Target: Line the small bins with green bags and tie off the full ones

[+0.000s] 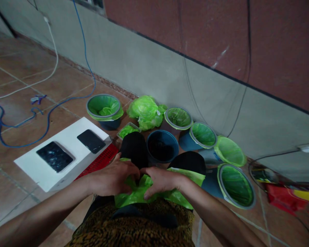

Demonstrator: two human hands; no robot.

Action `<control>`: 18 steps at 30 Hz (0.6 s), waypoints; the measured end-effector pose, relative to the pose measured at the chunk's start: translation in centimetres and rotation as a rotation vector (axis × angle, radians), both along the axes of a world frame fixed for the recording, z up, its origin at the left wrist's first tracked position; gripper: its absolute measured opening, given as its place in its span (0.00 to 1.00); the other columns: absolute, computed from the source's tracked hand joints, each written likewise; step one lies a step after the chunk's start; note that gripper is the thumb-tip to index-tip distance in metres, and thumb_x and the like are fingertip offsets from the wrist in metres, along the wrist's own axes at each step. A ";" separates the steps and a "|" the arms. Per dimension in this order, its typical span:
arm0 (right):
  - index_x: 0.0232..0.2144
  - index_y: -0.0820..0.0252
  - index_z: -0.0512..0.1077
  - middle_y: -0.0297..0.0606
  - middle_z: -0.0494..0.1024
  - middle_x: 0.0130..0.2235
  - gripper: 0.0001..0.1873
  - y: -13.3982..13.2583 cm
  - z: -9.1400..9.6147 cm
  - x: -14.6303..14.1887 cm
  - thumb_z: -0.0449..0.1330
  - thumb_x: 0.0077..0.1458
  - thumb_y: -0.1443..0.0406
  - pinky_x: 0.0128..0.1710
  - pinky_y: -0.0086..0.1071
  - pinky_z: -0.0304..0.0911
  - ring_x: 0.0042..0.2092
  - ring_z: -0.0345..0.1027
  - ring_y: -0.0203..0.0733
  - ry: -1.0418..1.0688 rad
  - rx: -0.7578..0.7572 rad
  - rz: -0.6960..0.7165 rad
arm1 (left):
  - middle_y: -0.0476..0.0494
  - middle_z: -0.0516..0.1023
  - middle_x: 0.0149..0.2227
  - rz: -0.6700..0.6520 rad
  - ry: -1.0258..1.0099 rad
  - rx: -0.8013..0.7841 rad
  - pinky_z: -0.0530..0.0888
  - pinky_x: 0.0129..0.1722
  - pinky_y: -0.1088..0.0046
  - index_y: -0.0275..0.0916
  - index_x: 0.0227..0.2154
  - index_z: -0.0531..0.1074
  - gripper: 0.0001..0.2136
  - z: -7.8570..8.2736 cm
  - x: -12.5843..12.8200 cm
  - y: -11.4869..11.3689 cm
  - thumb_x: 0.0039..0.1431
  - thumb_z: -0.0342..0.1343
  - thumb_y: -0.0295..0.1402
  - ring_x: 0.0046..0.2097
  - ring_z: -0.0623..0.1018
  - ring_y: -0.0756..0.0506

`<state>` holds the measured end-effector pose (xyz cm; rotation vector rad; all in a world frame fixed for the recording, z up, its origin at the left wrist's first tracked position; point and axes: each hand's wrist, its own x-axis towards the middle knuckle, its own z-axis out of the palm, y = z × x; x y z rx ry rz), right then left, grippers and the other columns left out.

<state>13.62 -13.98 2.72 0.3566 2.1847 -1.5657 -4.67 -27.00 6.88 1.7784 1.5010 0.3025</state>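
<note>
Across my lap lies a thin green plastic bag (180,197), crumpled in the middle and flatter toward the right. My left hand (115,176) has its fingers closed on the bag's bunched part. Close beside it, my right hand (162,181) grips the same bag, thumb pointing down over the plastic. The fingertips of both hands nearly meet, and the folds between them are partly hidden. Just beyond, between my knees, stands a dark blue bin (162,146) with no liner showing in it.
Bins lined with green bags stand along the wall, including a left bin (104,106) and a right bin (237,185). A bulging green bag (146,111) sits among them. Left are a white box (74,137) bearing a tablet (55,156) and a phone (91,141), and a blue cable (48,120).
</note>
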 end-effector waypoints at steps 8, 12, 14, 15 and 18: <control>0.56 0.60 0.67 0.40 0.74 0.53 0.34 1.4 0.0 0.8 0.68 0.46 0.62 0.55 0.38 0.60 0.54 0.66 0.45 0.089 -0.161 -0.182 | 0.35 0.67 0.63 0.166 0.059 0.335 0.38 0.65 0.38 0.44 0.49 0.66 0.25 -2.6 2.2 -3.2 0.51 0.63 0.45 0.63 0.66 0.34; 0.53 0.59 0.70 0.39 0.74 0.52 0.28 1.2 -1.0 1.0 0.66 0.47 0.64 0.58 0.39 0.58 0.54 0.66 0.45 0.049 -0.234 -0.272 | 0.29 0.60 0.66 0.238 0.156 0.497 0.41 0.65 0.36 0.41 0.45 0.68 0.19 -3.9 3.3 -5.2 0.55 0.60 0.45 0.67 0.60 0.31; 0.52 0.59 0.71 0.38 0.75 0.50 0.27 0.9 -1.3 1.0 0.66 0.47 0.65 0.54 0.37 0.61 0.52 0.67 0.43 0.031 -0.319 -0.325 | 0.29 0.59 0.67 0.261 0.188 0.541 0.42 0.65 0.36 0.40 0.43 0.70 0.17 -4.0 3.7 -5.8 0.55 0.60 0.44 0.67 0.58 0.30; 0.51 0.59 0.71 0.37 0.75 0.49 0.26 0.8 -1.3 1.0 0.66 0.47 0.65 0.52 0.36 0.62 0.50 0.68 0.42 0.019 -0.369 -0.359 | 0.30 0.59 0.67 0.255 0.197 0.555 0.43 0.64 0.35 0.41 0.43 0.70 0.16 -4.1 3.9 -6.0 0.55 0.60 0.43 0.68 0.57 0.30; 0.48 0.59 0.72 0.35 0.76 0.42 0.26 0.3 -1.2 0.7 0.67 0.44 0.65 0.44 0.32 0.65 0.41 0.70 0.37 -0.039 -0.516 -0.469 | 0.32 0.57 0.68 0.226 0.224 0.556 0.43 0.64 0.33 0.43 0.45 0.73 0.16 -4.4 4.5 -6.0 0.55 0.61 0.40 0.68 0.56 0.29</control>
